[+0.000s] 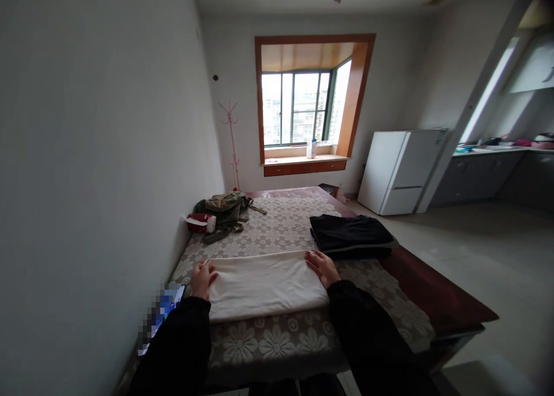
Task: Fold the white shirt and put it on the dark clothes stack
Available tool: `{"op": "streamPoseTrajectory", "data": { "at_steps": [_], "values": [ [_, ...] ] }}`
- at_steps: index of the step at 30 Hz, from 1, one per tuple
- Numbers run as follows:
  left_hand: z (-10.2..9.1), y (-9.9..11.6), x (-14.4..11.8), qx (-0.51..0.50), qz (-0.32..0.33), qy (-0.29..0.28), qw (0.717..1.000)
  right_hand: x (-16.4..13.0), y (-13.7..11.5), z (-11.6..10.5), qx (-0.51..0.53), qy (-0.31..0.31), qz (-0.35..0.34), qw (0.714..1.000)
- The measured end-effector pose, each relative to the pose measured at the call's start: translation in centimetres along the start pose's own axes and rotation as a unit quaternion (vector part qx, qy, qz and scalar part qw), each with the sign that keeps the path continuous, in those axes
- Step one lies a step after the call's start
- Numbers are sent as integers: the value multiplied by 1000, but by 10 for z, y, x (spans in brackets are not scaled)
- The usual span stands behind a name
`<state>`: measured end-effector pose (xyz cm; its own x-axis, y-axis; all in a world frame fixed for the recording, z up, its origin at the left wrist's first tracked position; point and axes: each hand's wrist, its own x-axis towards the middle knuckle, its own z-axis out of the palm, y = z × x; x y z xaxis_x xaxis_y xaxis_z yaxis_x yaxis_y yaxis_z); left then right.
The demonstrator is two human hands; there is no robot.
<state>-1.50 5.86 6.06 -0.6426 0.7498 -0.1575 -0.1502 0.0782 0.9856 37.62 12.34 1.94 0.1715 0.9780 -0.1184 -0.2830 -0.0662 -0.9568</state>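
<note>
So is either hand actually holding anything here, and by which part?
Nothing gripped: left hand and right hand lie flat on the folded white cloth's two ends.

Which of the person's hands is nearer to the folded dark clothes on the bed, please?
The right hand: it rests on the white cloth's right end, just below the folded dark clothes. The left hand lies at the cloth's far left end.

Both arms are stretched forward from the bottom of the view, covered in dark sleeves to the wrists. The left hand (pixel 202 278) is laid flat, palm down, fingers spread and pointed ahead. The right hand (pixel 322 267) is likewise pressed flat, fingers angled slightly left. The hands are held well apart.
</note>
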Motion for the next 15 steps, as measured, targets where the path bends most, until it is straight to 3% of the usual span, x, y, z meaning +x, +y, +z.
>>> {"op": "streamPoseTrajectory", "data": {
  "at_steps": [3,6,8,10,12,15],
  "values": [
    [-2,-15,3,76,48,2,996,6,11,-3,-41,0,-19,999],
    [-4,-23,-5,167,128,-30,977,7,16,-4,-98,-14,-46,994],
    [-4,-30,-16,237,188,-77,950,2,20,-3,-135,-30,-69,988],
    [-3,-38,-31,309,239,-127,912,-8,28,-2,-241,-62,-121,961],
    [-2,-47,-47,378,273,-164,869,-22,38,-2,-421,-91,-185,883],
    [-2,-58,-65,465,301,-189,811,-43,50,-4,-646,-106,-229,720]
  ]
}}
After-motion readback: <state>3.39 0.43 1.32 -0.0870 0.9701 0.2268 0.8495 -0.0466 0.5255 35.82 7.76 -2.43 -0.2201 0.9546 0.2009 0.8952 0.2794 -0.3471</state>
